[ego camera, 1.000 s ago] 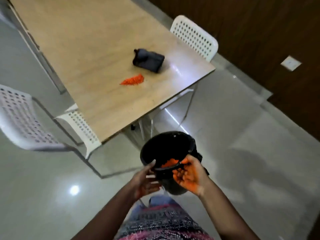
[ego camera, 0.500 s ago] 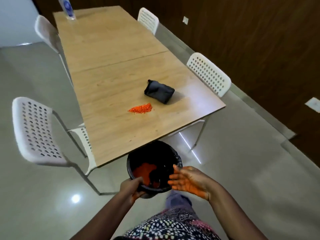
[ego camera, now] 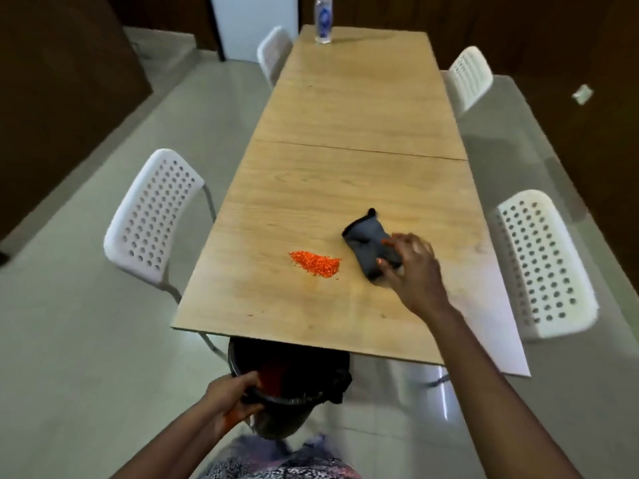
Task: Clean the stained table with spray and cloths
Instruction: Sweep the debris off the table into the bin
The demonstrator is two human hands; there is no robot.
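Right hand [ego camera: 413, 267] reaches forward, arm outstretched, fingers curling in a grip; left hand [ego camera: 230, 397] grips low, close in.

One long wooden table [ego camera: 349, 108] runs down the middle, its top made of two panels that meet at one seam. Four white perforated chairs stand round it: two on the left, the near one [ego camera: 155, 219] and the far one [ego camera: 273, 51], and two on the right, the near one [ego camera: 543, 264] and the far one [ego camera: 470, 77]. On the table there are one dark grey cloth [ego camera: 368, 243], one pile of orange crumbs [ego camera: 314, 262] and one clear bottle [ego camera: 323, 19] at the far end. One black bucket [ego camera: 287, 385] sits at the near edge. Two hands show: the left hand [ego camera: 231, 399] and the right hand [ego camera: 413, 271].
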